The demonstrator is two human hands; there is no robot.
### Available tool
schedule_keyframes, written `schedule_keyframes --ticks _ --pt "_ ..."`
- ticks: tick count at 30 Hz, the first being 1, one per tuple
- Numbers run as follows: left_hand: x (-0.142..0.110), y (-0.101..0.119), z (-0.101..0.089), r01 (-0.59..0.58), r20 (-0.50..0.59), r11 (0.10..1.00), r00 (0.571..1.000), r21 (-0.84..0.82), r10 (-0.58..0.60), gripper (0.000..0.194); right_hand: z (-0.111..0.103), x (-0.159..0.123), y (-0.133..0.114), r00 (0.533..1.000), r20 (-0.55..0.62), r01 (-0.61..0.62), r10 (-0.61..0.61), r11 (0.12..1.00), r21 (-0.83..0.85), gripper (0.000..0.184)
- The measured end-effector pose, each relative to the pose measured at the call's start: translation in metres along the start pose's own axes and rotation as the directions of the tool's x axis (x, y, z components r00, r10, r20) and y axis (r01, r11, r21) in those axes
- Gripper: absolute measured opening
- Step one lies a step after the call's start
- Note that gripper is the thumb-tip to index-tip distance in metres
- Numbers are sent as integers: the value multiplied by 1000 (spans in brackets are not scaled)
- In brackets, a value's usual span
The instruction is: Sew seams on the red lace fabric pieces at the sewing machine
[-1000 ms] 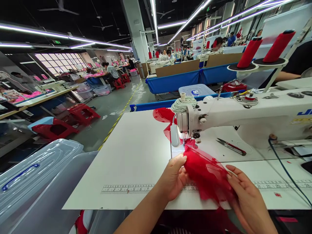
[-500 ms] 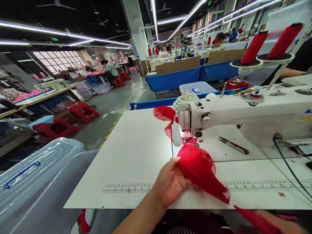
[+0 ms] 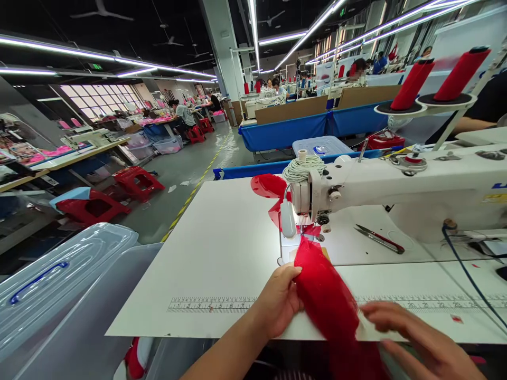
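Observation:
A strip of sheer red fabric runs from the needle of a white sewing machine down over the front edge of the white table. My left hand pinches the fabric's left edge, thumb on top. Just right of the fabric, my right hand is blurred by motion at the table's front edge, its fingers stretched out. More red fabric lies behind the machine head.
Red-handled thread snips lie under the machine arm. Two red thread cones stand on a rack at the right. Clear plastic bins sit at my left. Other people work at sewing stations farther back.
My right hand dropped below the table edge, pulling the fabric down, then came back up beside it. The fabric now hangs as a narrower strip. My left hand stayed in place.

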State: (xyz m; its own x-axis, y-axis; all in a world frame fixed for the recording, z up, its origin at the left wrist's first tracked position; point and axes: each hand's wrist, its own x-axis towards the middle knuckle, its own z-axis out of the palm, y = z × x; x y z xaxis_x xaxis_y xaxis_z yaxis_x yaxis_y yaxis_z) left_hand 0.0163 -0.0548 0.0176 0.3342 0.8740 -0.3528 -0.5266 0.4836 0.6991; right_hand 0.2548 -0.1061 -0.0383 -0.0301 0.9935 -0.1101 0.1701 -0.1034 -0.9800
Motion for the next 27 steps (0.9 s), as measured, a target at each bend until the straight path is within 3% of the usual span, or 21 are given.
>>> schedule_keyframes --ticks 3,5,8,12,14,15,16,17,19,21,23,24,27 --pt "1 -5 2 18 2 1000 1000 -26 -18 24 41 44 -44 977 39 213 -212 923 -321 36" --pt "1 -10 2 7 5 999 1000 -36 -6 25 63 74 -65 974 35 209 -224 832 -514 38" --pt "1 -13 0 -22 -8 996 1000 -91 22 20 70 106 -75 990 29 123 -136 760 -638 12" --pt "1 -7 -1 41 -18 961 999 -273 -48 14 52 113 -68 994 12 96 -108 821 -563 23" --pt "2 -3 1 86 -2 933 996 -351 -92 18 46 100 -68 996 77 60 -33 922 -383 34" --pt "3 -2 3 95 0 921 995 -377 -103 19 46 92 -69 990 131 -21 45 984 -174 39" --pt "3 -1 4 95 -2 916 995 -390 -104 20 47 83 -71 967 202 -166 157 986 30 41" --pt "4 -1 6 88 -8 916 995 -391 -99 20 49 76 -73 925 272 -320 265 929 183 43" --pt "4 -3 8 80 -19 934 996 -347 -92 19 56 70 -77 851 400 -485 339 800 353 41" --pt "4 -8 8 80 -29 964 996 -253 -90 14 63 79 -78 859 415 -458 300 813 360 35" --pt "3 -11 7 83 -34 982 995 -169 -90 11 68 98 -75 933 296 -280 203 928 246 30" --pt "3 -12 7 80 -36 986 996 -146 -86 10 69 109 -73 975 161 -175 151 974 143 26" --pt "2 -12 4 71 -53 985 995 -155 -80 12 66 134 -68 988 54 -147 143 986 81 19"
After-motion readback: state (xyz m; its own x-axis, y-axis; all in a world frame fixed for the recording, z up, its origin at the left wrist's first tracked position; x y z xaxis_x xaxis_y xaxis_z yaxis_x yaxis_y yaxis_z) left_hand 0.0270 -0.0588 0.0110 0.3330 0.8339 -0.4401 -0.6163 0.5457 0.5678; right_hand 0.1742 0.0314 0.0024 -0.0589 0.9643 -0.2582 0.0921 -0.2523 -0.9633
